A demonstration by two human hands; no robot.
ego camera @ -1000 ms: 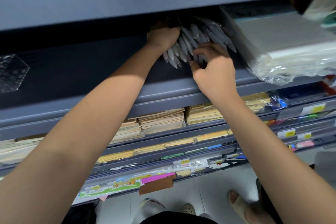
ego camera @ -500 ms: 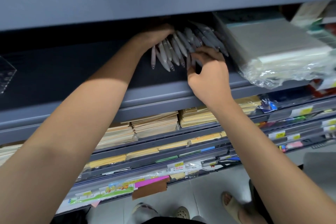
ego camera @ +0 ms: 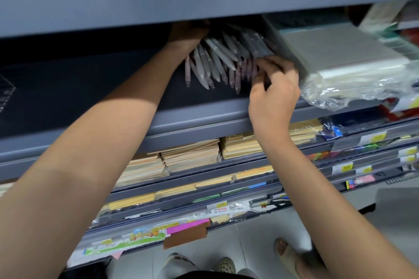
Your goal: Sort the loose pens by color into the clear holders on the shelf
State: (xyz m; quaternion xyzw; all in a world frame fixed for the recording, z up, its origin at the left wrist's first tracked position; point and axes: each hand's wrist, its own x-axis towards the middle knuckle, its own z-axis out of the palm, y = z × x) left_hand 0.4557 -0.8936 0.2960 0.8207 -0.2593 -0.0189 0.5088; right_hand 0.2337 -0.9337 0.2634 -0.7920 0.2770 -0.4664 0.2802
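Loose pens (ego camera: 213,63): grey and pinkish, fanned flat on the dark shelf (ego camera: 90,88), tips toward its edge.
Left hand (ego camera: 186,34): over their far ends; fingers shadowed, grip unclear.
Right hand (ego camera: 272,97): fingers curled, pinching pinkish ones.
Advice: draw out one colour only, steadying the rest.

**Pens (ego camera: 217,59) fanned on the dark shelf (ego camera: 90,88)**

Your pens lie flat in a fan, tips pointing toward you and back ends bunched together in the shadow at the rear. Most are pale, frosted grey. Those at the right end look pinkish, though blur makes that colour uncertain. A clear holder (ego camera: 5,94) shows faintly at the far left edge, well apart from them.
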